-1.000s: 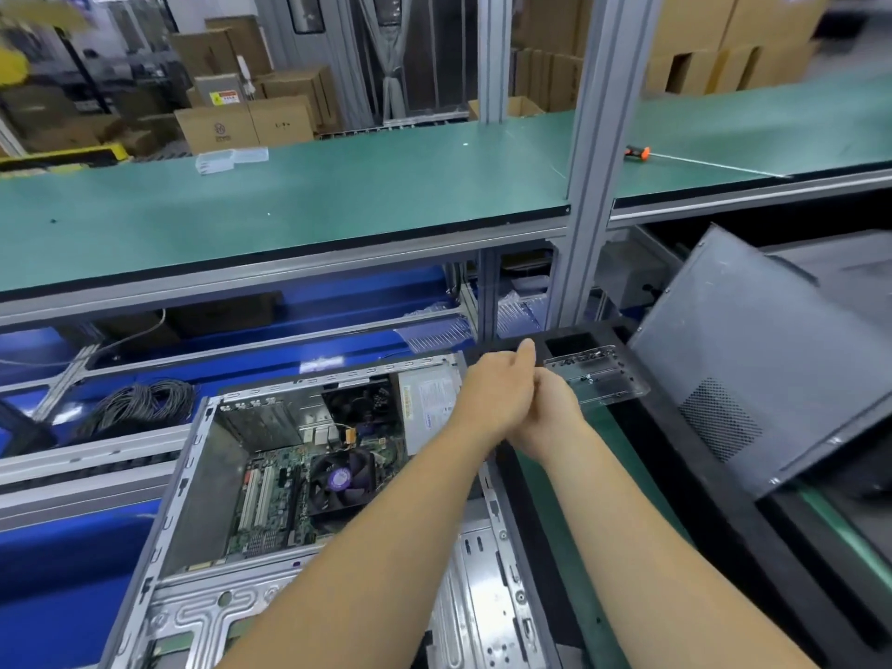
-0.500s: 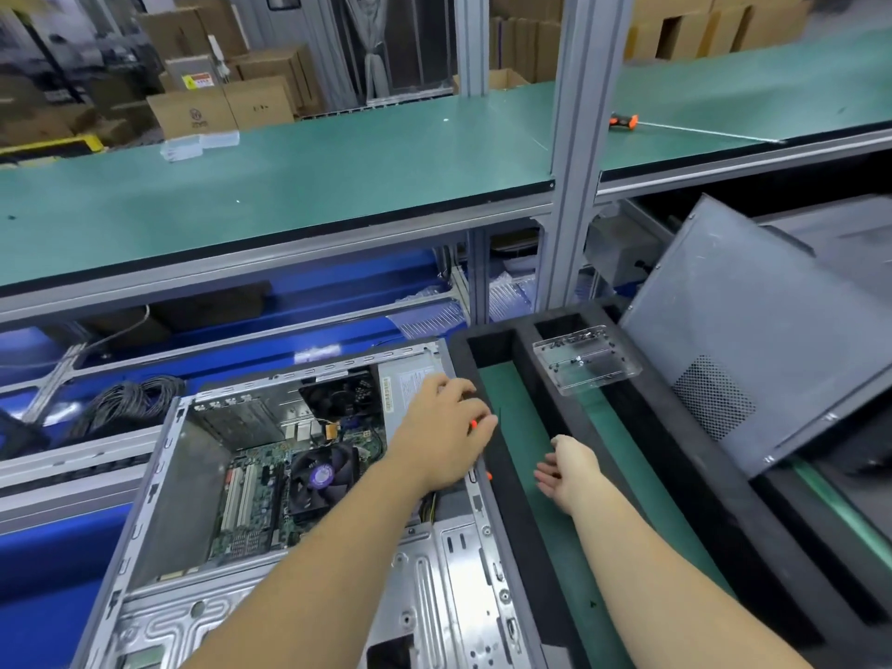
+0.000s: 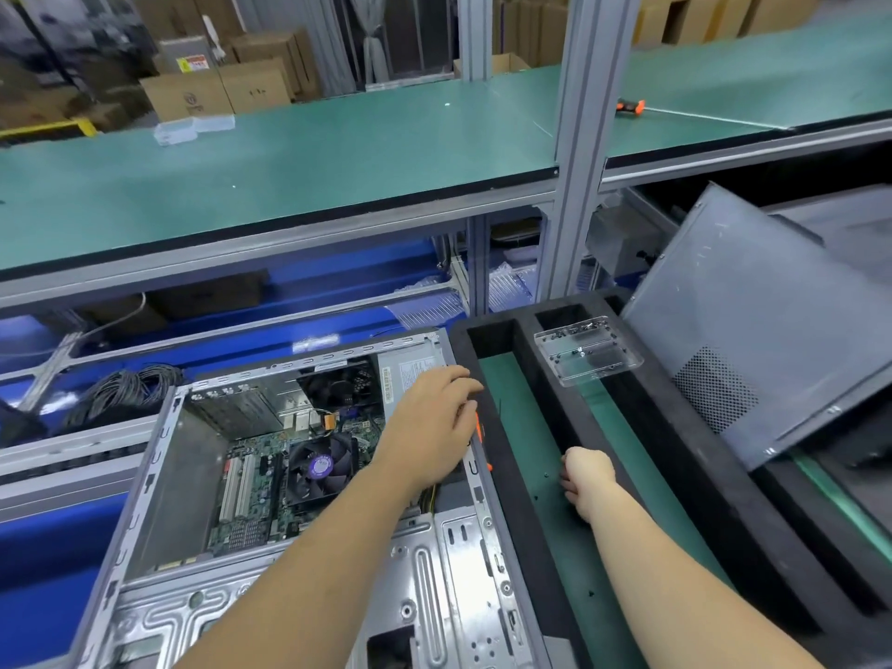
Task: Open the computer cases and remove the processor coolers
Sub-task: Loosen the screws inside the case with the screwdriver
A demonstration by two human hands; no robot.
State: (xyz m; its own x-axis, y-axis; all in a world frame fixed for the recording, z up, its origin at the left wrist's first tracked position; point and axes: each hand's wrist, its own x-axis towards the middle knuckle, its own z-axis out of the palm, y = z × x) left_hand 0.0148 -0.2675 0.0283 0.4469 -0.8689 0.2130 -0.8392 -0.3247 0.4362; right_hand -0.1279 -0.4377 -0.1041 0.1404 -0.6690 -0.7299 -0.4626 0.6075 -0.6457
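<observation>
The open computer case point(image 3: 159, 475) lies on its side, motherboard showing. The processor cooler point(image 3: 321, 468), a black fan with a purple label, sits on the board. My left hand point(image 3: 432, 422) hovers over the case's right edge, right of the cooler, fingers curled round an orange-handled tool point(image 3: 479, 427) that mostly hides under the hand. My right hand point(image 3: 586, 475) rests on the green mat inside the black foam tray point(image 3: 507, 475), fingers loosely curled downward, nothing visible in it. The removed grey side panel point(image 3: 753, 330) leans at the right.
A clear plastic box point(image 3: 589, 352) with small screws sits on the foam tray's divider. A vertical aluminium post point(image 3: 579, 161) rises behind the tray. The green upper shelf holds an orange tool point(image 3: 630, 107). Coiled black cable point(image 3: 125, 388) lies left of the case.
Both hands drew back from the clear box, where they were together. The left hand moved over the case's right edge; the right hand dropped onto the green mat and curled its fingers.
</observation>
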